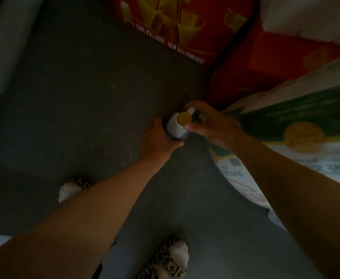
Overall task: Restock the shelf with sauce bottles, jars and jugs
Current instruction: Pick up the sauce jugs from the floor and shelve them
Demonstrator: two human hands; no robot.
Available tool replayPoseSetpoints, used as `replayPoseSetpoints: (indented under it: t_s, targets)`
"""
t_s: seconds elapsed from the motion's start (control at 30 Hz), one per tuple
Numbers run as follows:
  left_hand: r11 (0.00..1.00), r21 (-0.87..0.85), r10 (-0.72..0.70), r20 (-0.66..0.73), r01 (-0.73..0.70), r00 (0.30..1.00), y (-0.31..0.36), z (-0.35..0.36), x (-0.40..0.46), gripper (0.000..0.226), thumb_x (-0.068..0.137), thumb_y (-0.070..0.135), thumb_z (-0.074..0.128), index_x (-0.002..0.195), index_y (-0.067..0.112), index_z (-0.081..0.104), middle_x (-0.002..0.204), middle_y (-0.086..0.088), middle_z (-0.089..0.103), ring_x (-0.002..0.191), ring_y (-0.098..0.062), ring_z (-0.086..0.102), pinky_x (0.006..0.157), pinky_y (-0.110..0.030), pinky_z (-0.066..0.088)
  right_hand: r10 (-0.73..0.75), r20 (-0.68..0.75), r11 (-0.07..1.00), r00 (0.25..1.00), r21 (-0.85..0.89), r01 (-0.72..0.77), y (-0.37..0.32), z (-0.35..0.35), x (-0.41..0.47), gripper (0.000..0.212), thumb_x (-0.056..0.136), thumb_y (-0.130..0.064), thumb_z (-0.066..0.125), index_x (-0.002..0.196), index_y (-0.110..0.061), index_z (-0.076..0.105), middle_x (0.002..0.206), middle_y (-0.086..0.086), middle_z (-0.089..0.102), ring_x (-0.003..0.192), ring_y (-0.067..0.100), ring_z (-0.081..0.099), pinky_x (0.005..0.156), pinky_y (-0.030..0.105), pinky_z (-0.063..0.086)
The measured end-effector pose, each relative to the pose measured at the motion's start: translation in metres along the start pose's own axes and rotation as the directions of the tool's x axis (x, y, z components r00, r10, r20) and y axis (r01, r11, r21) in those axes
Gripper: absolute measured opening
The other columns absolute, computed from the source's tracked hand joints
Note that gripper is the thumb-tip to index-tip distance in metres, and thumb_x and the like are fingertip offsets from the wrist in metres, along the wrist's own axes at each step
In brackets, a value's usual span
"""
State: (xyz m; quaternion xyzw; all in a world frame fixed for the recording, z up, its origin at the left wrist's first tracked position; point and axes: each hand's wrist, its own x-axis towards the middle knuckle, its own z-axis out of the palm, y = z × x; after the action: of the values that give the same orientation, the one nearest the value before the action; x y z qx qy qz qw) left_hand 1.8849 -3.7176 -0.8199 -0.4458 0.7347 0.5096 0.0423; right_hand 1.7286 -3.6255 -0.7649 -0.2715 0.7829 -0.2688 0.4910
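A dark jug [176, 127] with a pale label and a yellow cap is seen from above, low over the grey floor, in the middle of the head view. My left hand [157, 140] wraps around its left and lower side, thumb across the front. My right hand [207, 122] grips it from the right, at the neck or handle beside the cap. The jug's base is hidden under the hands, so I cannot tell if it stands on the floor.
Red cartons [177, 27] with yellow print stand at the back. A large white and green sack [298, 127] lies at the right, close to the jug. Bare grey floor [74, 107] spreads to the left. My feet in leopard-print slippers [165, 260] are below.
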Motion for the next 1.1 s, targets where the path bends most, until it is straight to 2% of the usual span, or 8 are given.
replayPoseSetpoints:
  t_s: [0.13, 0.2, 0.43, 0.63, 0.77, 0.9, 0.97, 1.1]
  targets:
    - [0.981, -0.192, 0.04, 0.061, -0.028, 0.997, -0.02, -0.032, 0.025, 0.073, 0.069, 0.031, 0.087, 0.133, 0.017, 0.053, 0.123, 0.005, 0.062, 0.112, -0.013, 0.059, 0.081, -0.013, 0.044, -0.078, -0.175, 0.996, 0.981, -0.049, 0.07, -0.014, 0.016, 0.031, 0.045, 0.081, -0.053, 0.076, 0.115, -0.03, 0.057, 0.112, -0.007, 0.056, 0.1, 0.007, 0.058, 0.082, 0.028, 0.052]
    - [0.951, -0.308, 0.056, 0.136, -0.011, 0.989, -0.031, -0.049, 0.04, 0.076, 0.073, 0.038, 0.082, 0.14, 0.024, 0.048, 0.131, 0.004, 0.06, 0.122, -0.014, 0.057, 0.091, -0.02, 0.046, -0.021, -0.245, 0.999, 0.969, -0.049, 0.009, -0.026, 0.03, 0.049, 0.048, 0.079, -0.066, 0.071, 0.107, -0.032, 0.054, 0.116, 0.002, 0.051, 0.102, 0.019, 0.057, 0.081, 0.036, 0.051]
    - [0.875, -0.477, 0.064, 0.273, 0.077, 0.96, -0.032, -0.056, 0.061, 0.073, 0.077, 0.049, 0.074, 0.14, 0.036, 0.037, 0.142, 0.006, 0.051, 0.129, -0.011, 0.051, 0.109, -0.038, 0.042, 0.01, -0.275, 0.971, 0.961, 0.232, 0.056, -0.004, 0.039, 0.07, 0.026, 0.101, -0.05, 0.048, 0.111, -0.027, 0.057, 0.11, 0.0, 0.061, 0.103, 0.014, 0.061, 0.086, 0.035, 0.052]
    - [0.9, -0.436, 0.078, 0.177, 0.007, 0.981, -0.035, -0.035, 0.054, 0.042, 0.091, 0.034, 0.064, 0.124, 0.039, 0.038, 0.117, 0.018, 0.054, 0.101, 0.016, 0.053, 0.088, -0.012, 0.047, 0.107, -0.276, 0.87, 0.955, 0.49, 0.044, 0.038, 0.057, 0.062, 0.043, 0.102, -0.041, 0.05, 0.141, -0.022, 0.052, 0.134, 0.0, 0.062, 0.118, 0.011, 0.062, 0.089, 0.024, 0.053]
    - [0.919, -0.394, 0.067, 0.148, -0.003, 0.987, -0.039, -0.036, 0.046, 0.05, 0.084, 0.052, 0.065, 0.124, 0.046, 0.036, 0.124, 0.014, 0.052, 0.112, 0.003, 0.052, 0.091, -0.019, 0.046, 0.107, -0.264, 0.863, 0.958, 0.503, 0.043, 0.029, 0.056, 0.06, 0.038, 0.102, -0.042, 0.049, 0.135, -0.024, 0.054, 0.132, 0.001, 0.063, 0.12, 0.014, 0.061, 0.098, 0.034, 0.052]
    - [0.947, -0.31, -0.041, 0.146, 0.085, 0.989, -0.031, -0.042, 0.04, 0.053, 0.098, 0.049, 0.049, 0.142, 0.022, 0.037, 0.127, 0.0, 0.053, 0.119, -0.014, 0.052, 0.084, -0.023, 0.039, 0.221, -0.227, 0.868, 0.948, 0.489, -0.086, 0.009, 0.062, 0.057, 0.024, 0.1, -0.05, 0.052, 0.113, -0.031, 0.059, 0.107, -0.007, 0.065, 0.099, 0.008, 0.063, 0.081, 0.026, 0.053]
    - [0.96, -0.224, -0.141, 0.138, 0.17, 0.98, -0.03, -0.045, 0.028, 0.046, 0.102, 0.044, 0.04, 0.139, 0.015, 0.043, 0.123, -0.003, 0.054, 0.118, -0.015, 0.05, 0.08, -0.015, 0.032, 0.31, -0.266, 0.862, 0.912, 0.485, -0.152, 0.006, 0.076, 0.048, 0.04, 0.09, -0.065, 0.058, 0.107, -0.029, 0.064, 0.104, -0.002, 0.07, 0.096, 0.014, 0.067, 0.087, 0.034, 0.056]
    - [0.936, -0.129, -0.29, 0.244, 0.328, 0.925, -0.029, -0.058, -0.005, 0.059, 0.099, 0.057, 0.032, 0.139, 0.014, 0.042, 0.138, -0.013, 0.054, 0.124, -0.027, 0.053, 0.099, -0.028, 0.04, 0.532, -0.167, 0.775, 0.83, 0.491, -0.397, -0.007, 0.095, 0.005, 0.037, 0.098, -0.056, 0.051, 0.086, -0.023, 0.064, 0.088, 0.002, 0.067, 0.081, 0.018, 0.065, 0.081, 0.026, 0.055]
